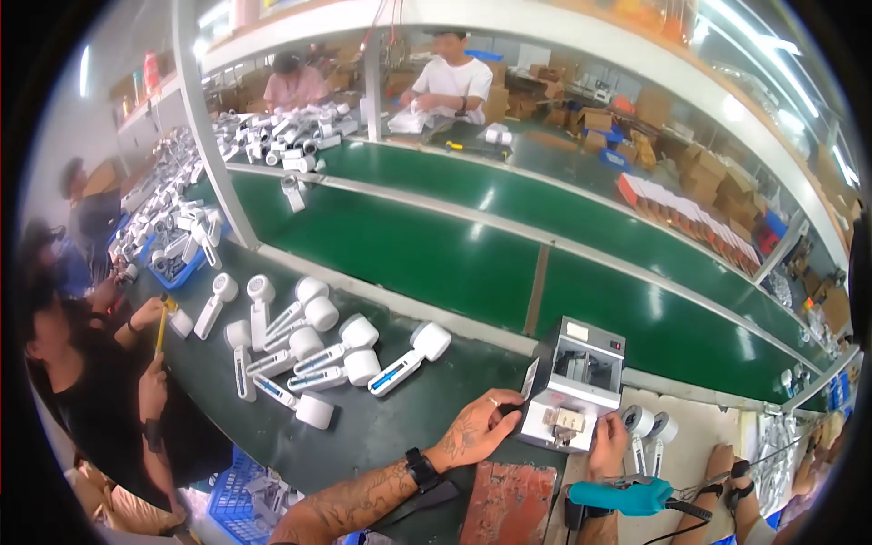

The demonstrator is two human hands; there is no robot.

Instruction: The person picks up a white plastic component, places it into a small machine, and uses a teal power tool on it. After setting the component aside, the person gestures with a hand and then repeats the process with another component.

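Observation:
A grey metal screw feeder with a small red switch stands on the bench in front of me. My left hand, wearing a ring and a black wristband, presses its curled fingers against the feeder's left side, by a black part. At the lower right front corner, the fingers of my right hand close on the casing; some are hidden behind it. A teal electric screwdriver hangs across my right wrist, its black cable trailing right. Below the feeder lies a worn red board.
Several white round-headed units with handles lie left on the dark bench; a few more lie right. Beyond runs a green conveyor belt. A co-worker at left holds a yellow-handled tool. Another person's arms reach in at right.

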